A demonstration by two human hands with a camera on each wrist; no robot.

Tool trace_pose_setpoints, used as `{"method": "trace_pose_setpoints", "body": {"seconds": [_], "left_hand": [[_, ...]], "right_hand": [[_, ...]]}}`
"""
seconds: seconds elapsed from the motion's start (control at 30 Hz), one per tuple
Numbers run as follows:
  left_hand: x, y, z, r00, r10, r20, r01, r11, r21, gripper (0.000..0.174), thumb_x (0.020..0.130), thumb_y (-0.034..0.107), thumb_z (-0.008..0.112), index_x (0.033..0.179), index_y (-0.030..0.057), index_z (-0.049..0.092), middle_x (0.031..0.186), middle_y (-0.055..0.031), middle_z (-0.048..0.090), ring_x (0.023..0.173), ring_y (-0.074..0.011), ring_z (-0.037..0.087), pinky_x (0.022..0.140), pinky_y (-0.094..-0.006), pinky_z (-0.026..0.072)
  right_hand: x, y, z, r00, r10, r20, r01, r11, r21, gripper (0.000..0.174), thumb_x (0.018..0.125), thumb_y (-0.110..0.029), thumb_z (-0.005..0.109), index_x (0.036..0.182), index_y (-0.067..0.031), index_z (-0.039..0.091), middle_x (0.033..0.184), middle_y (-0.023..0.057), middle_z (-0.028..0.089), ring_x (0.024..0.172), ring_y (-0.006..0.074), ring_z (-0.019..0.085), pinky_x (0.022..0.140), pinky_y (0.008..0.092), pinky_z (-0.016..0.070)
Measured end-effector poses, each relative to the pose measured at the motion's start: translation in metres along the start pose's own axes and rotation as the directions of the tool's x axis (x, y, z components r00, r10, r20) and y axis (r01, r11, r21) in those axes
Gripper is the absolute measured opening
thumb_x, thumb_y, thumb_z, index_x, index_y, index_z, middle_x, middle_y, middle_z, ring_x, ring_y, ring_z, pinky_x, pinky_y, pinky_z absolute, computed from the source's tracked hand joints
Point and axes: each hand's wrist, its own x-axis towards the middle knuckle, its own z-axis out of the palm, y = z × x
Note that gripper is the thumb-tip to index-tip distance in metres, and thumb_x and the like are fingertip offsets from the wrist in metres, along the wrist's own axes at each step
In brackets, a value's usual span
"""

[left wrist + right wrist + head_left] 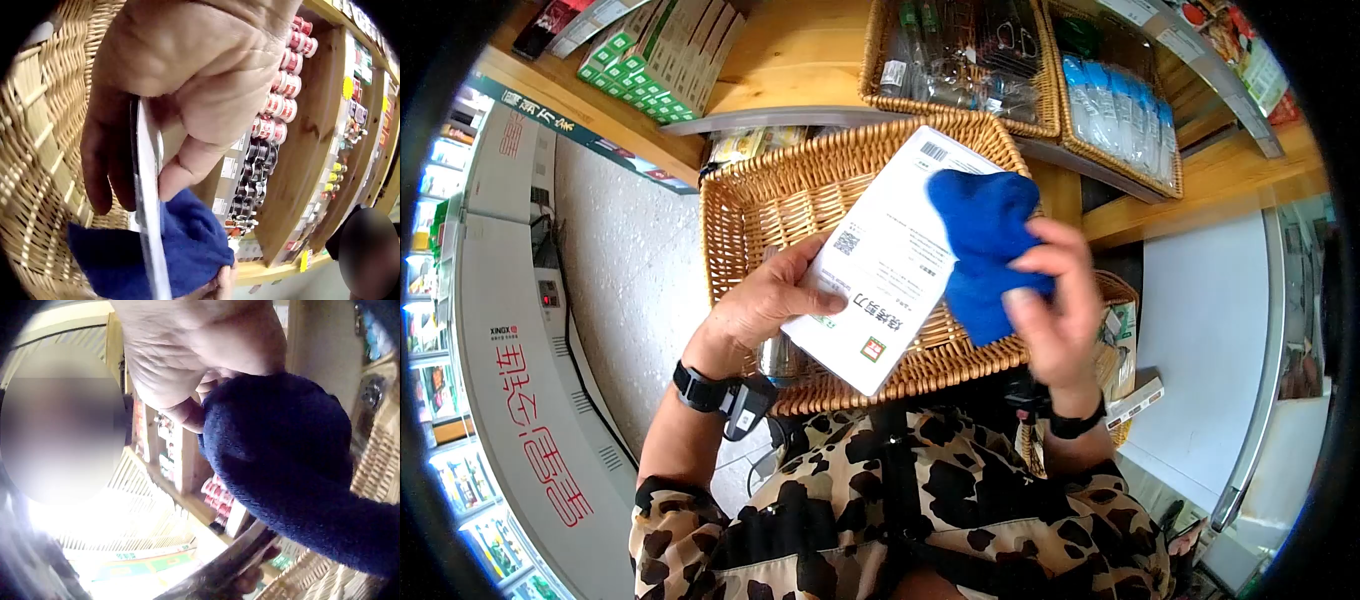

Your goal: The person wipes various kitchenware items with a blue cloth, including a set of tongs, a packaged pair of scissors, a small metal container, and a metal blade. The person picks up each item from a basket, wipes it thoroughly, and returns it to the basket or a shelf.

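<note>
Below your hands sits a large wicker basket (725, 235), its slatted floor showing around the white package (880, 260). In its near left corner you have a shiny cylindrical container (780, 358), partly hidden under that package. Beyond the far rim, a shelf basket (866, 70) holds dark and clear-wrapped items, and the light-blue packets (1120, 110) fill the one beside it. A smaller basket (1125, 290), partly hidden by your right hand, holds packaged goods.

Your left hand (765, 295) has its grip closed on the package's left edge, thumb on the printed face and fingers behind. Your right hand (1055, 310) has a narrow grip, thumb and fingers pinching the right side of the blue cloth (990, 255). The cloth overlaps the package's upper right side, and the left wrist view shows blue on both sides of the package's edge.

The package lies slantwise above the basket: its top end reaches the far rim, its lowest corner the near rim, close to your patterned shirt (840, 500). The far rim runs close to the shelf's metal edge (800, 120). Left of the basket you have pale floor (615, 260); on the right, past the smaller basket, stands a white panel (1200, 340).
</note>
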Motion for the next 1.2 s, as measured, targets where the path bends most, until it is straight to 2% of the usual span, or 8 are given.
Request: {"method": "trace_pose_setpoints", "body": {"seconds": [0.1,0.3,0.37,0.5,0.6,0.7,1.03,1.2], "left_hand": [[0.001,-0.002,0.011,0.997,0.049,0.057,-0.043,0.995,-0.094,0.069,0.075,-0.007,0.060,0.138,0.0045,0.035,0.119,-0.0074,0.056,0.109,-0.0159,0.053,0.093,-0.0287,0.0433],[-0.002,-0.023,0.008,0.989,0.051,0.141,-0.033,0.992,-0.125,0.069,0.077,-0.012,0.056,0.139,0.0078,0.036,0.128,-0.0057,0.050,0.116,-0.0151,0.048,0.098,-0.0300,0.0398],[-0.007,-0.012,0.017,0.993,0.040,0.106,-0.029,0.994,-0.110,0.069,0.078,-0.012,0.055,0.140,0.0077,0.034,0.127,-0.0061,0.050,0.116,-0.0145,0.047,0.098,-0.0294,0.0395],[-0.007,-0.009,0.017,0.978,0.048,0.204,-0.032,0.996,-0.083,0.069,0.079,-0.012,0.054,0.141,0.0071,0.030,0.128,-0.0075,0.051,0.117,-0.0153,0.048,0.098,-0.0293,0.0393],[-0.010,-0.005,0.024,0.981,0.028,0.193,-0.005,0.993,-0.118,0.069,0.079,-0.011,0.054,0.140,0.0072,0.030,0.127,-0.0082,0.051,0.117,-0.0169,0.049,0.099,-0.0304,0.0396],[-0.007,-0.008,0.021,0.980,0.034,0.194,-0.017,0.996,-0.090,0.068,0.080,-0.010,0.055,0.140,0.0071,0.030,0.128,-0.0092,0.051,0.117,-0.0182,0.049,0.099,-0.0309,0.0397],[-0.007,0.006,0.034,0.966,-0.027,0.258,0.012,0.998,0.058,0.055,0.089,0.006,0.058,0.139,0.0056,0.035,0.121,-0.0091,0.057,0.106,-0.0156,0.056,0.090,-0.0299,0.0464],[-0.006,0.005,0.039,0.986,0.013,0.166,0.002,0.996,-0.086,0.043,0.090,0.010,0.057,0.131,0.0045,0.046,0.115,-0.0080,0.062,0.098,-0.0144,0.061,0.085,-0.0306,0.0501]], "right_hand": [[0.007,-0.011,0.038,0.945,-0.235,0.226,0.250,0.967,-0.040,0.025,0.080,-0.017,0.063,0.101,-0.0047,0.057,0.120,0.0139,0.051,0.109,0.0283,0.051,0.097,0.0417,0.0370],[0.002,-0.015,0.070,0.863,-0.212,0.458,0.360,0.895,-0.264,0.042,0.087,-0.014,0.054,0.129,-0.0107,0.052,0.130,0.0064,0.051,0.122,0.0241,0.046,0.109,0.0550,0.0162],[0.008,0.000,0.074,0.883,-0.292,0.367,0.444,0.773,-0.453,0.047,0.087,-0.019,0.056,0.132,-0.0159,0.048,0.136,0.0047,0.047,0.130,0.0239,0.037,0.110,0.0563,0.0117],[0.049,0.014,0.032,0.982,-0.088,0.167,0.178,0.730,-0.660,0.051,0.086,-0.021,0.060,0.135,-0.0193,0.045,0.142,0.0113,0.038,0.132,0.0327,0.032,0.109,0.0539,0.0204],[0.059,0.025,0.006,0.998,0.029,0.062,0.003,0.885,-0.465,0.058,0.083,-0.025,0.065,0.135,-0.0178,0.042,0.139,0.0215,0.036,0.126,0.0397,0.039,0.102,0.0448,0.0351],[0.060,0.023,-0.002,0.989,0.106,0.103,-0.086,0.979,-0.183,0.061,0.080,-0.021,0.070,0.134,-0.0157,0.043,0.128,0.0203,0.049,0.113,0.0376,0.052,0.094,0.0419,0.0433],[0.060,0.015,0.006,0.974,-0.216,-0.074,0.195,0.956,-0.219,0.046,0.086,-0.010,0.062,0.129,-0.0037,0.047,0.122,0.0184,0.056,0.109,0.0310,0.057,0.090,0.0361,0.0464],[0.064,0.021,0.000,0.958,-0.048,-0.282,-0.001,0.985,-0.171,0.040,0.092,-0.015,0.055,0.129,-0.0032,0.046,0.121,0.0181,0.057,0.108,0.0282,0.058,0.091,0.0346,0.0448]]}}
